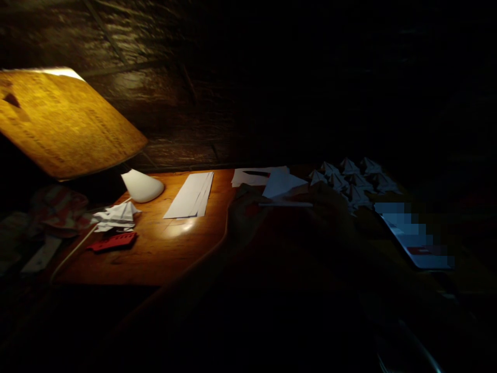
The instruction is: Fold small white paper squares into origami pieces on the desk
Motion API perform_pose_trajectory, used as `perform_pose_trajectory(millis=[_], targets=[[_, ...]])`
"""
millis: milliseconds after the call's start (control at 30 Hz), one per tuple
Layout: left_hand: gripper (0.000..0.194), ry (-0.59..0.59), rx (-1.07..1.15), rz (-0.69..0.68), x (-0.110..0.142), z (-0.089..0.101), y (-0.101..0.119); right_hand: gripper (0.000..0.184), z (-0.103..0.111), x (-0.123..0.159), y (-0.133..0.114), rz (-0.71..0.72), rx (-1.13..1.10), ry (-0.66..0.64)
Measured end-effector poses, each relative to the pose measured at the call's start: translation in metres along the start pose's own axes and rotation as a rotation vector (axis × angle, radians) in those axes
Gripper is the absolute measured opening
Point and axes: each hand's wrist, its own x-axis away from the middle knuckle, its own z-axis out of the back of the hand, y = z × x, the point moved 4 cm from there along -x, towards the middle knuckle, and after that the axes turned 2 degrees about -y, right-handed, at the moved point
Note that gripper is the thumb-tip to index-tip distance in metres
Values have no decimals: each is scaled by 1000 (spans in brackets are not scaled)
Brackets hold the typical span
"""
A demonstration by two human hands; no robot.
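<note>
Between my two hands is a folded sheet of white paper [285, 186], its top coming to a point and its lower edge a straight band. My left hand [246, 207] grips the paper's left end with curled fingers. At the opposite end, my right hand [328, 204] holds the paper too, though deep shadow hides most of its fingers. Just behind lie flat white sheets [243, 177] with a dark, thin pointed object [256, 173] on top. Several folded paper pieces with pointed tops [355, 181] stand grouped beyond my right hand.
A lit lamp with a yellow shade [73, 124] and white base [143, 186] stands left on the wooden table [155, 259]. Nearby are paper strips [190, 196], crumpled paper [116, 216], a red object [114, 242] and a cable [73, 252]. A phone with its screen lit [415, 235] lies right.
</note>
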Motion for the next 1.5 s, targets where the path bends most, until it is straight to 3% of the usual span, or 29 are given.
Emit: perform_pose_trajectory(millis=[167,233,367,467,633,733,800,967,1133,1233,1333,1433,1500], targets=[[7,-4,-29,-30,-4,7,13,17,3,2,2,-35,-3,92],[9,-46,89,51,-5,5,11,21,0,2,2,-152,-147,79],[19,-84,289,334,0,-3,-2,26,-18,7,-2,-557,-605,-21],[24,-97,330,435,2,-7,-7,42,-21,10,-7,-674,-725,58],[24,-183,420,502,5,-12,-9,33,-20,9,6,-724,-547,29],[31,-305,496,602,12,-22,-14,37,-18,9,17,-743,-565,138],[33,-326,517,674,17,-27,-19,41,-18,11,21,-757,-594,172],[34,-301,596,751,21,-33,-31,58,-23,18,34,-773,-485,-48],[48,-338,578,781,30,-38,-46,66,-20,24,50,-656,-79,-134],[56,-323,363,672,33,-32,-44,67,-23,26,50,-597,-17,-179],[69,-282,-87,360,29,-21,-22,60,-28,27,46,-490,80,-215],[68,-489,-302,66,28,-25,3,54,-32,26,40,-373,197,-257],[67,-669,-333,-35,32,-32,9,56,-35,26,35,-326,240,-257]])
